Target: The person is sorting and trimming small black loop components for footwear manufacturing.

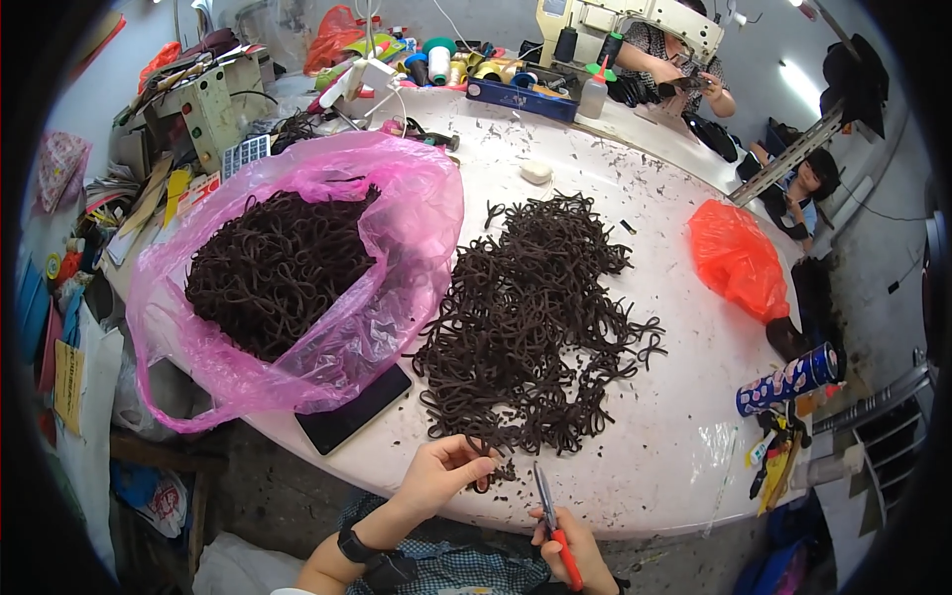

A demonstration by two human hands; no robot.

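The left hand (439, 476) pinches a dark-brown cord loop (483, 485); the right hand (583, 550) grips red-handled scissors (551, 519). From the left hand, a loose cord heap (526, 307) sits at one o'clock on the counter (684, 397), a filled pink plastic bag (421, 208) at eleven; clippings (508, 471) suggest trimming underway, finished share unclear.

Bright light covers the tabletop (664, 397) beyond the right grip (551, 531); far ahead rightward, a tube lamp (800, 87) glares; black-rimmed edges bend.
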